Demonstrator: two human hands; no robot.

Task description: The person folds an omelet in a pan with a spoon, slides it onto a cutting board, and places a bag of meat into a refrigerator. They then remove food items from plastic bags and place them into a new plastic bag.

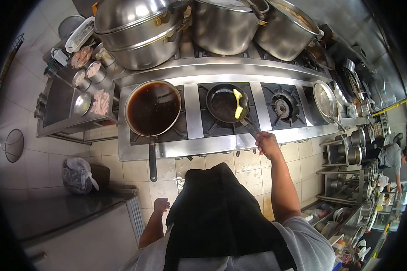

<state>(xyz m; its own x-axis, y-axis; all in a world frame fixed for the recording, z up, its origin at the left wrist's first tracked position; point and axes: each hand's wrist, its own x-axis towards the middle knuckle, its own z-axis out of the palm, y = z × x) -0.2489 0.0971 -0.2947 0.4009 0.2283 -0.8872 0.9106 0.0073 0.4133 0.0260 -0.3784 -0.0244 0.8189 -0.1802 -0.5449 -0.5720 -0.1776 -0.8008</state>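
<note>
Three big steel pots [226,27] stand at the back. Two pans [153,108] sit in front, beside one uncovered burner [282,107].

Bright even light, steel glare, heavy fisheye vignette at edges.

We cannot see the end of the handle [250,127] inside our right hand [267,143]; the top edge cuts off the big pots [226,25].

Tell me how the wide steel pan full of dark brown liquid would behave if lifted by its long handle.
The wide steel pan is probably heavy, since dark brown liquid fills it nearly to the rim. With one long black handle only, it may tip forward. The liquid would likely slosh over.
</note>
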